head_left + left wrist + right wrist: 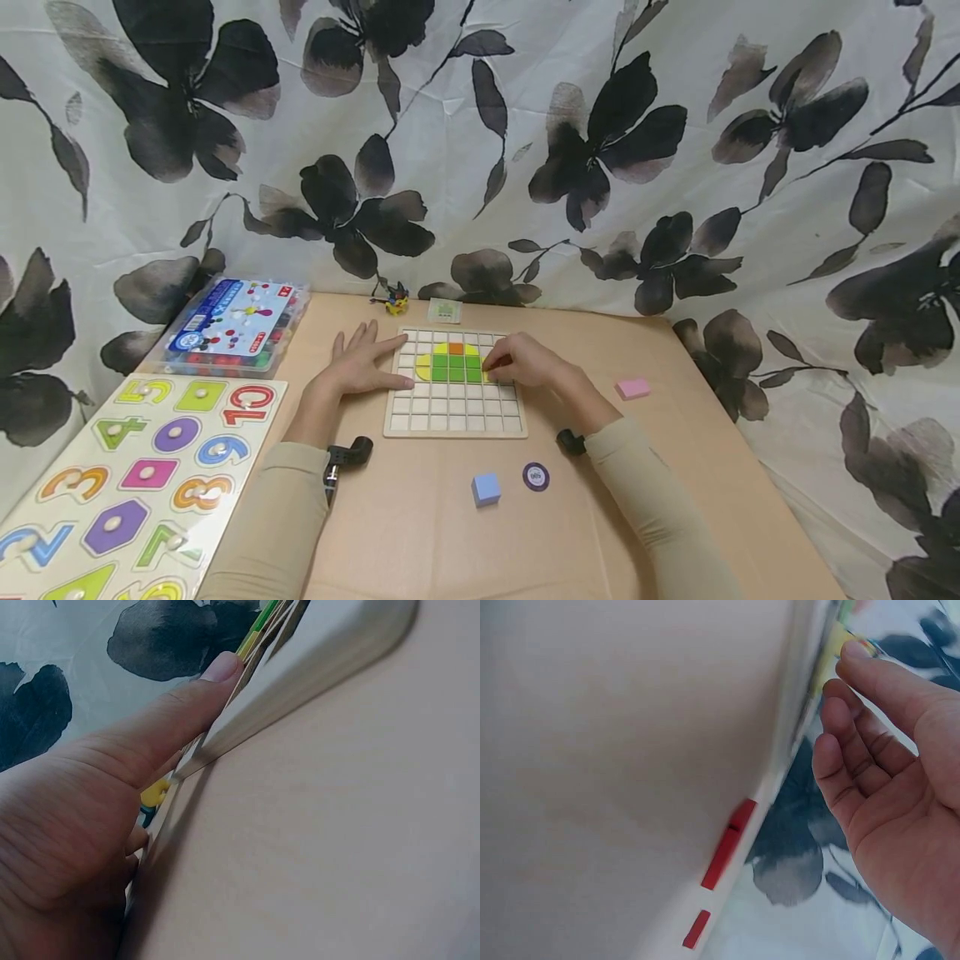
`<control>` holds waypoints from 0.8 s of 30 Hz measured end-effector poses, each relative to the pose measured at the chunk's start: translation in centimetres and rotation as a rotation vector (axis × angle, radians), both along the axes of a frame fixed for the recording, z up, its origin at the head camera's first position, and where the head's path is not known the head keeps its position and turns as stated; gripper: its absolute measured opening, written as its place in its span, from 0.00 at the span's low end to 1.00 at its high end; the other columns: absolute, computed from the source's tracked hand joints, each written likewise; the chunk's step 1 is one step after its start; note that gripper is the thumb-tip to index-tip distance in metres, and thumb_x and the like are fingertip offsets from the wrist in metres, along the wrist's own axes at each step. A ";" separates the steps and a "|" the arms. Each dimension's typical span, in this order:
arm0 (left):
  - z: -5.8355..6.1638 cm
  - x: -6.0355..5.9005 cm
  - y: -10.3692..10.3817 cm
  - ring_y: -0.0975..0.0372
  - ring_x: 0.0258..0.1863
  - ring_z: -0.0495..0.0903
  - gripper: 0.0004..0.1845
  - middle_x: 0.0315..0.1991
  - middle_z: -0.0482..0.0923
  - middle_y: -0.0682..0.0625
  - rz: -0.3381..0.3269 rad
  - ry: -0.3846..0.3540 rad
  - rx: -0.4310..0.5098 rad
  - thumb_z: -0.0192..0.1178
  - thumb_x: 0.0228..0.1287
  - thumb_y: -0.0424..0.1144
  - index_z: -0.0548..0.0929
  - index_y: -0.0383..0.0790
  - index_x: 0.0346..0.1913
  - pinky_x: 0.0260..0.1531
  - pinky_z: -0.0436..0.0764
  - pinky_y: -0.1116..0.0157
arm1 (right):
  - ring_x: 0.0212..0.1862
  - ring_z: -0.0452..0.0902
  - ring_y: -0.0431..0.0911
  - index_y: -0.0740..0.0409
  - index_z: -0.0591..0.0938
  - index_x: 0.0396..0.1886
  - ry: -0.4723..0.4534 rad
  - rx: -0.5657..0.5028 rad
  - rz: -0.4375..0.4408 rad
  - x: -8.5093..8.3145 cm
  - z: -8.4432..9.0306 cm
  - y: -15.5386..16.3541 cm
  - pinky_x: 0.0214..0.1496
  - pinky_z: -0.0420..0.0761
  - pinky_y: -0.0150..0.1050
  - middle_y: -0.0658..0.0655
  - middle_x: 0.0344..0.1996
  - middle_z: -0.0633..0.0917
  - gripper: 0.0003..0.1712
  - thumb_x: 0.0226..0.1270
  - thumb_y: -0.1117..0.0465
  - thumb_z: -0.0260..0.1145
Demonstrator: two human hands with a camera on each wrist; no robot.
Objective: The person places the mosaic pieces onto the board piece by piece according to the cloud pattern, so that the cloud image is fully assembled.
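A white grid board (456,423) lies on the table, with green tiles (456,374), an orange tile (455,348) and yellow rounded tiles (423,367) set in its upper cells. My left hand (366,363) rests along the board's left edge, fingers extended; in the left wrist view the thumb (222,669) presses on the rim. At the right end of the green tiles, my right hand (528,362) has curled fingers and pinches a yellow tile (835,646) between thumb and fingertips, partly hidden behind them.
Near the board lie a blue cube (486,489), a dark round chip (536,477) and a pink block (632,389). Behind it are a small card (445,311) and a tiny colourful figure (393,298). Leftward sit a plastic case (232,321) and a number puzzle board (150,467).
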State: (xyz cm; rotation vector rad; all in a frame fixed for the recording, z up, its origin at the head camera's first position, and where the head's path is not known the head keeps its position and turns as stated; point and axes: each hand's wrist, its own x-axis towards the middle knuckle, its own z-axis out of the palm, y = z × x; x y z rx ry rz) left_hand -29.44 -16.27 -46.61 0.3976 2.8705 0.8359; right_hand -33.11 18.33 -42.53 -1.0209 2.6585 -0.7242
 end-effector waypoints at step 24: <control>0.0 -0.1 0.1 0.34 0.83 0.32 0.56 0.84 0.35 0.28 0.002 0.012 -0.012 0.70 0.52 0.73 0.65 0.52 0.81 0.75 0.24 0.31 | 0.48 0.77 0.54 0.63 0.88 0.54 -0.136 -0.089 -0.501 0.6 0.9 11.2 0.51 0.77 0.42 0.60 0.45 0.87 0.14 0.70 0.66 0.70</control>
